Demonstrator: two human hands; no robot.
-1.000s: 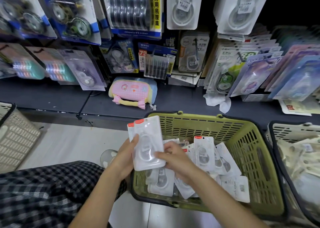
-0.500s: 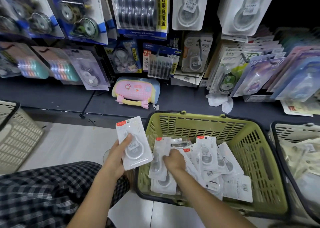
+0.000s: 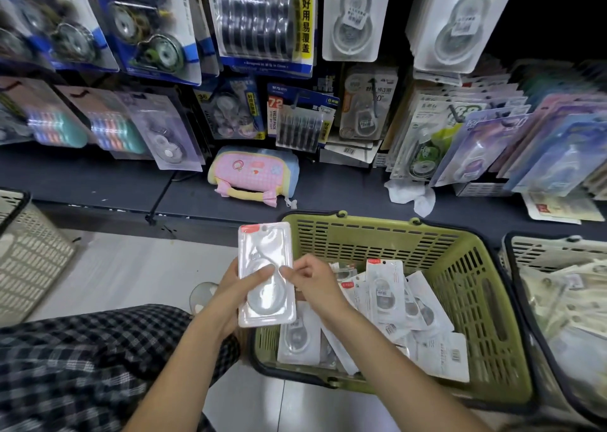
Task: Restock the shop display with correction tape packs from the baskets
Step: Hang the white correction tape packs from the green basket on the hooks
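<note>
A stack of white correction tape packs (image 3: 266, 257) with red tops stands upright in my left hand (image 3: 230, 287), just left of the green basket (image 3: 466, 267). My right hand (image 3: 312, 284) touches the stack's right edge, fingers pinched on it. Several more white packs (image 3: 384, 297) lie loose inside the green basket. The shop display (image 3: 351, 14) above holds hanging correction tape packs in rows.
A dark shelf (image 3: 98, 182) runs under the display, with a pink pouch (image 3: 253, 175) and crumpled tissue (image 3: 410, 195) on it. A beige basket (image 3: 29, 254) sits at left. A white basket (image 3: 558, 251) of packs sits at right. My checkered trouser leg (image 3: 82, 366) is at lower left.
My right hand came up out of the green basket to the stack in my left hand. The stack moved right and stands more upright.
</note>
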